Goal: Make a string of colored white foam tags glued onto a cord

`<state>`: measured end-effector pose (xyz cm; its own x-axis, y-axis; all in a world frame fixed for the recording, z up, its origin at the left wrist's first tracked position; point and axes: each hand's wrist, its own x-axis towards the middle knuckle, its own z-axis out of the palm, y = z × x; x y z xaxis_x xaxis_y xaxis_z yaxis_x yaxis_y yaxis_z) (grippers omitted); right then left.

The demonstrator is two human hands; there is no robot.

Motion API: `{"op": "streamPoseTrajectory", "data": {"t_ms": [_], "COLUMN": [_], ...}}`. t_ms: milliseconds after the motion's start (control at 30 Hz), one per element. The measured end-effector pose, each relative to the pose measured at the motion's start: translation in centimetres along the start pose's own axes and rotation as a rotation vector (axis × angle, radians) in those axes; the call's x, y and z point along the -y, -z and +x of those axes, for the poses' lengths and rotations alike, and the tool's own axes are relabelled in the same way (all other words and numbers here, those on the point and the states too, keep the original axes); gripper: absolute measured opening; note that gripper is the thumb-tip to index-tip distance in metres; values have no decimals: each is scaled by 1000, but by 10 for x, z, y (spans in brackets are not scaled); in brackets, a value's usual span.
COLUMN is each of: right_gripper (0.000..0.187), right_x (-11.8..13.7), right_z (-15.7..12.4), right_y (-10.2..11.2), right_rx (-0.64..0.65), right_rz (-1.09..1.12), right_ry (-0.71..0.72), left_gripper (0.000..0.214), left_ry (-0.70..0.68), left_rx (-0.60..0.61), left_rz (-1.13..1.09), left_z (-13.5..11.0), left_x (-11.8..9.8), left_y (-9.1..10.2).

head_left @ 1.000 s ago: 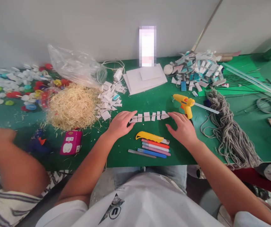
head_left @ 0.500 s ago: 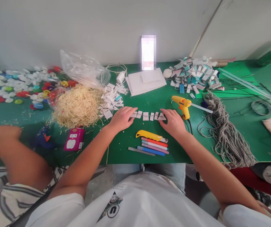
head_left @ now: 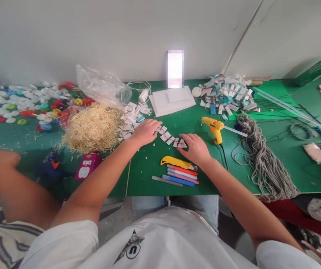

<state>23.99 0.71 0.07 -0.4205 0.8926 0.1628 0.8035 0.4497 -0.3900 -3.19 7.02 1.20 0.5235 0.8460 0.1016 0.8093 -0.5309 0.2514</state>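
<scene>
Both my hands lie on a green table [head_left: 149, 175]. My left hand [head_left: 146, 131] rests palm down with fingers stretched, touching the left end of a bunch of small white foam pieces [head_left: 169, 137]. My right hand [head_left: 193, 147] lies flat with fingers extended, pressing against the right end of those pieces. The pieces sit crowded and skewed between the two hands. Just in front of my right hand are a yellow utility knife [head_left: 176, 161] and a row of markers [head_left: 181, 174].
A yellow glue gun [head_left: 215, 127] stands right of my hand, beside a heap of grey yarn [head_left: 261, 160]. A straw pile [head_left: 91, 127], white foam scraps [head_left: 132, 117], foam sheets [head_left: 171, 99], bottle caps [head_left: 26, 108] and a pink box [head_left: 86, 167] surround. Another person's arm [head_left: 14, 183] is at left.
My hands have slid toward each other, the right one moving left. The straight row of white pieces is now pushed together into a shorter, skewed cluster. The camera tilted slightly.
</scene>
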Motion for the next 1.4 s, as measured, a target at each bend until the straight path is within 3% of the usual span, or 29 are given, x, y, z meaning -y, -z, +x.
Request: {"op": "streamPoseTrajectory", "data": {"t_ms": [300,600,800,967,1067,1400], "right_gripper": [47,43,43,36,33,28], "right_x": [1,-8,-8,-12,-15,-10], "right_z": [-8,-15,-16,-34,-44,-63], "right_y": [3,6,8,18,24,25], "right_rx": [-3,-11,-21,-77,-117,-209], "right_rz": [69,146,184,205,216,283], "right_ry": [6,15,5,-59,-93,-189], "left_gripper": [55,59,53,29,26,34], "left_ry": [63,250,253,77,21,67], "left_rx": [-63,-214,-249,-199,-156,-69], "left_rz": [12,22,-23,-144,-190,-279], "left_z": [5,-11,-24,-73,-95,-97], "left_x": [0,-8,-34,-77,-91,-86], "left_y": [0,-15,-18,-10,-12,-29]}}
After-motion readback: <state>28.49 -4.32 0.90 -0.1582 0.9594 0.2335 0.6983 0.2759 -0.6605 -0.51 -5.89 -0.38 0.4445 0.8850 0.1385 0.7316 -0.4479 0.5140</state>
